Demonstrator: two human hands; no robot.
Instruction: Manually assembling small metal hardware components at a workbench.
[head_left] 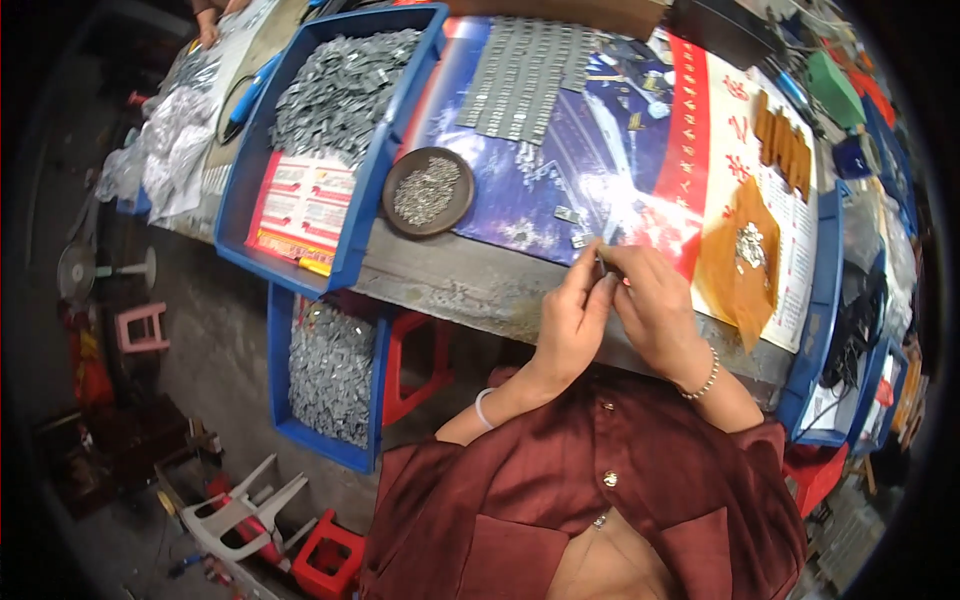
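Note:
My left hand and my right hand meet fingertip to fingertip over the front edge of the table. Pinched between them is a small grey metal piece, mostly covered by the fingers, so its exact kind does not show. Just beyond the fingertips, two small grey rectangular pieces lie on the blue printed sheet. Farther back, many similar pieces stand in tight rows. To the left sits a round brown bowl of tiny silvery parts.
At the left, a blue bin holds a heap of grey pieces; another blue bin is below table level. Brown paper with small silvery bits lies at right, near brown strips. Stools stand on the floor. Another person's hand appears far left.

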